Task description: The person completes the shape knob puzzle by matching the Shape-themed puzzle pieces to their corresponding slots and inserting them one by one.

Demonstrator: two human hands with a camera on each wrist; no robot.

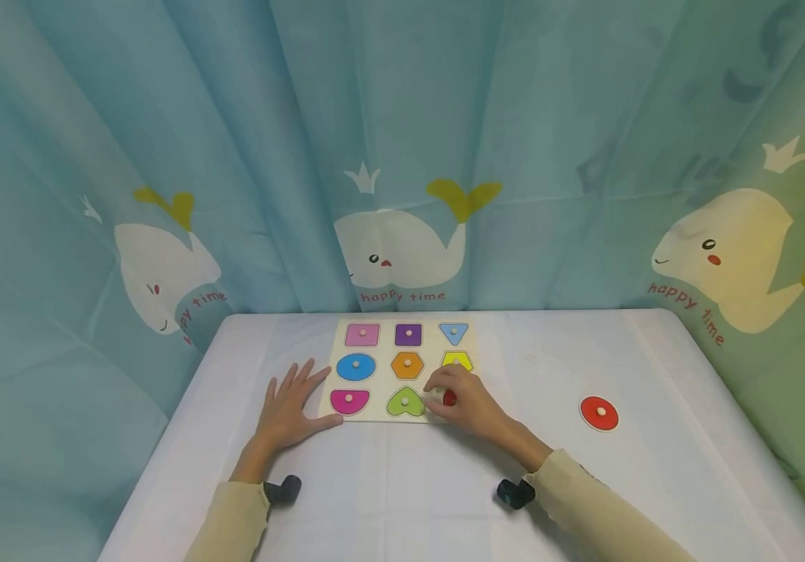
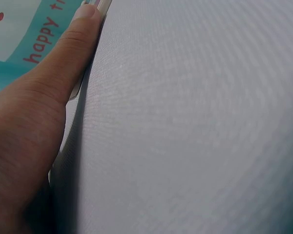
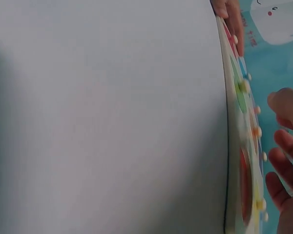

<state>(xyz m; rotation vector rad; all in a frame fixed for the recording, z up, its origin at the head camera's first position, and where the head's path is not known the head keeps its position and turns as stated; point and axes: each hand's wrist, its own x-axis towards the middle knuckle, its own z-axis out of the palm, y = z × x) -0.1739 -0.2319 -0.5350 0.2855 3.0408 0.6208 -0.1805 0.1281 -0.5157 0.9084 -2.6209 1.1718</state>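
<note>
A wooden knob puzzle board (image 1: 388,417) lies flat on the table, bearing colored shapes with small round knobs. My left hand (image 1: 286,414) spreads its fingers at the board's left edge, the thumb (image 2: 71,53) reaching its near corner. Over the board's near right corner is my right hand (image 1: 468,402), its loosely bent fingers apart and nothing visible between them. Below it shows a red round spot (image 3: 246,187) on the board, partly hidden by the hand in the head view. The green heart piece (image 1: 405,401) lies just left of those fingers, and the yellow piece (image 1: 457,361) just beyond.
A red round piece (image 1: 599,413) with a knob lies on the white tablecloth (image 1: 402,492), right of the board. Behind the table hangs a blue curtain (image 1: 402,101) with whale prints. Dark wrist devices (image 1: 514,494) sit by both sleeves.
</note>
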